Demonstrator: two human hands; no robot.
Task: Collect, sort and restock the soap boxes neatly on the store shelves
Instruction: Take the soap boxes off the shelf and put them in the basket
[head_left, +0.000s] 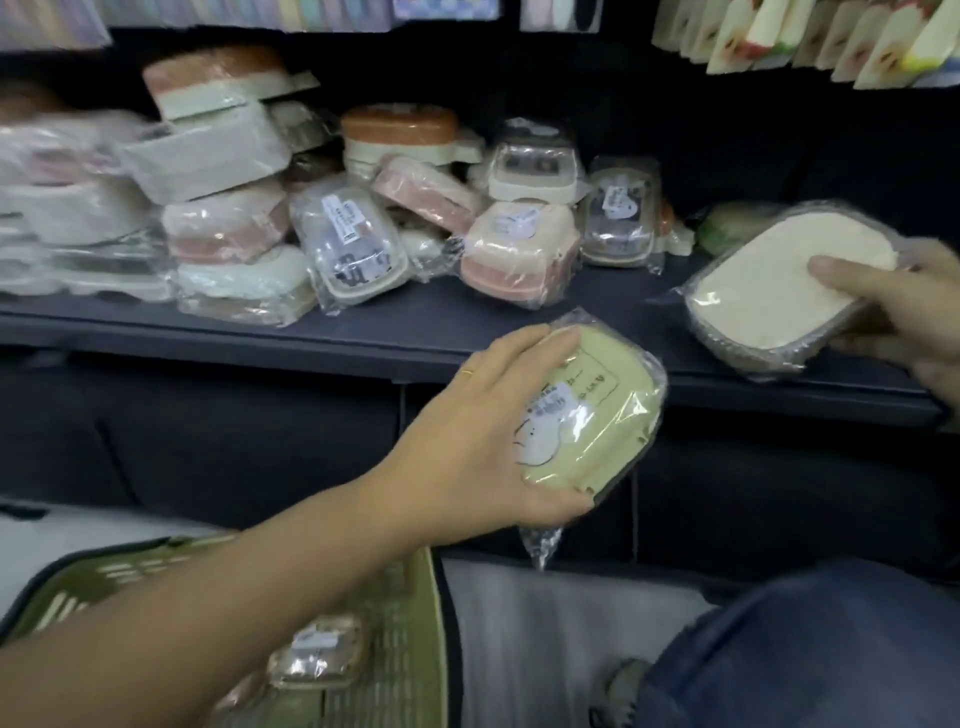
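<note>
No wording can be read. The pale green soap box (597, 415) in your left hand (483, 421) carries a white sticker (553, 406) and dark printed characters, all blurred. Stickers on the wrapped boxes (353, 249) along the shelf (415, 325) front edge, and on the box (317, 652) in the basket (415, 618), are equally illegible.

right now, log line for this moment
left hand holds yellow box | right hand holds cream box at shelf | basket: wrapped box inside
</note>
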